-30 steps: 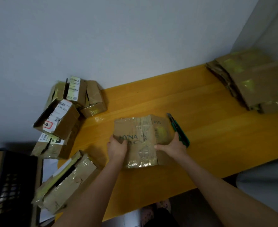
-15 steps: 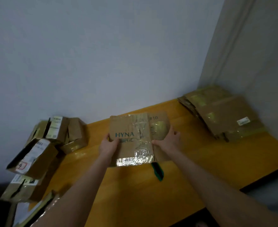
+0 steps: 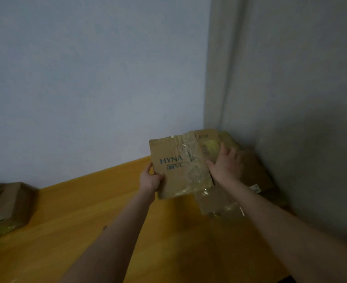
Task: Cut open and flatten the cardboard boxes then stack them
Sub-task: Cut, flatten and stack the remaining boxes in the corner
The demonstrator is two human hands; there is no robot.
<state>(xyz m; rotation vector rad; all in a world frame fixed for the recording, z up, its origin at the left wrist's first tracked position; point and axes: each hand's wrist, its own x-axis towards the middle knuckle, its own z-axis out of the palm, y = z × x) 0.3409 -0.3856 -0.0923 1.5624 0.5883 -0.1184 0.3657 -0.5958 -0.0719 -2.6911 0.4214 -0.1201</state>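
At 10 o'clock, box [image 3: 7, 209]: uncut, waiting on table [image 3: 86, 221].
Left hand [image 3: 150, 180]: thumb on top, gripping near-left corner of sheet [image 3: 178, 170].
Sheet: flattened; a second ago it lay at 12 o'clock, now it is lifted and carried toward 1 o'clock.
Right hand [image 3: 225, 168]: fingers spread wide, flat on sheet's right panel.
Stack [image 3: 256, 170]: at 1 o'clock, partly under sheet; laying it on looks next, then more cutting.
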